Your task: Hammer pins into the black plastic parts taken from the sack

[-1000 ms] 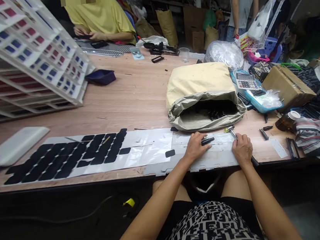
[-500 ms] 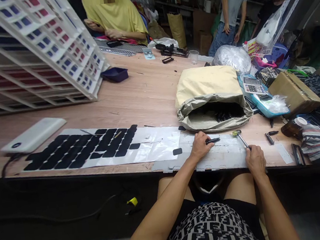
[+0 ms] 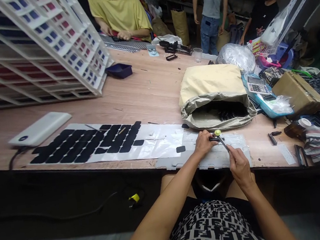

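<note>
Pinching a slim black part [image 3: 213,139] over a grey board [image 3: 179,161], the left hand [image 3: 203,144] sits narrow beside a small yellow-headed hammer [image 3: 223,141], which the right hand [image 3: 240,164] grips. Half a second ago that hammer's head lay off to the right; now it is at the part, though I cannot tell whether they touch. The board reaches the front edge of the counter [image 3: 144,87]. Behind stands an open sack [image 3: 212,82]; wider room lies between it and a white lattice crate [image 3: 100,89].

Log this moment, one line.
left hand: holds black part | right hand: grips hammer | hammer head: near black part, contact unclear | sack: open
</note>
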Demonstrator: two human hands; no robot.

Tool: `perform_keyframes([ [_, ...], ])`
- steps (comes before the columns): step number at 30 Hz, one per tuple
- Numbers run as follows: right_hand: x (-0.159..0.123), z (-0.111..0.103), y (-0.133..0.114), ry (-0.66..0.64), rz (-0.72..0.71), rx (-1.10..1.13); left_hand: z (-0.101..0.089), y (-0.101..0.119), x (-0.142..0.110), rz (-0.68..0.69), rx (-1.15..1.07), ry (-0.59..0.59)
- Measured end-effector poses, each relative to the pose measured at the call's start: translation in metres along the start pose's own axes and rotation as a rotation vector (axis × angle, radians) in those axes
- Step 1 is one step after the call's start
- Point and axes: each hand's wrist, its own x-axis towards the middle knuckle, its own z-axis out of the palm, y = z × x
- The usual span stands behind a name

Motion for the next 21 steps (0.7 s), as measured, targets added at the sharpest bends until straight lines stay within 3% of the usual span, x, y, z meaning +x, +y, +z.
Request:
perform_keyframes([
  [5,-0.001,-0.001,0.001,-0.038,0.042,-0.079,-0.001,0.002,-0.001,0.000,-0.015,0.013],
  [10,0.000,-0.007,0.002,0.066,0.021,-0.059,-0.002,0.004,-0.002,-0.004,-0.033,0.021],
  [16,-0.008,-0.006,0.007,0.027,0.076,-0.127,-0.002,0.005,-0.003,-0.004,-0.031,0.026],
  [21,-0.004,-0.008,0.024,0.117,0.134,-0.120,-0.002,0.006,-0.004,0.026,-0.027,0.032],
])
